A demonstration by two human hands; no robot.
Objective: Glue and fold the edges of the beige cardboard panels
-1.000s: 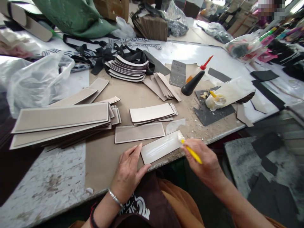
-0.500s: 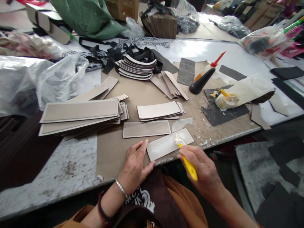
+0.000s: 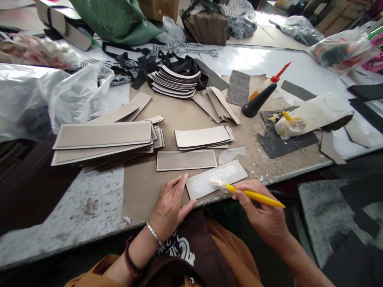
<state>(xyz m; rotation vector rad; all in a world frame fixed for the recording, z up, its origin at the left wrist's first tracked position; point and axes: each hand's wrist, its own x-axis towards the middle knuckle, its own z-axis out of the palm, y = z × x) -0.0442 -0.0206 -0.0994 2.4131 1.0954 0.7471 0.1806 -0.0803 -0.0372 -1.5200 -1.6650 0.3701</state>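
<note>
My right hand (image 3: pixel 263 211) grips a yellow-handled glue brush (image 3: pixel 254 195); its white bristles rest on the middle of a small grey rectangular strip (image 3: pixel 230 172) shiny with wet glue at the table's front edge. My left hand (image 3: pixel 170 207) lies flat with fingers stretched out, pressing the strip's left end onto the brown paper sheet (image 3: pixel 185 115). Another strip with a pale border (image 3: pixel 186 160) lies just behind, and a small stack of strips (image 3: pixel 203 137) behind that.
A large stack of long strips (image 3: pixel 103 139) lies to the left, plastic bags (image 3: pixel 74 93) beyond. A black cone bottle (image 3: pixel 257 101), a red-tipped glue bottle (image 3: pixel 269 81) and a glue-smeared bag with a second brush (image 3: pixel 311 113) lie to the right. Curved pieces (image 3: pixel 176 79) are stacked behind.
The brush has swept leftward from the strip's right end to its middle, the handle now pointing right. The left hand stays on the strip's left end. The camera shifted slightly.
</note>
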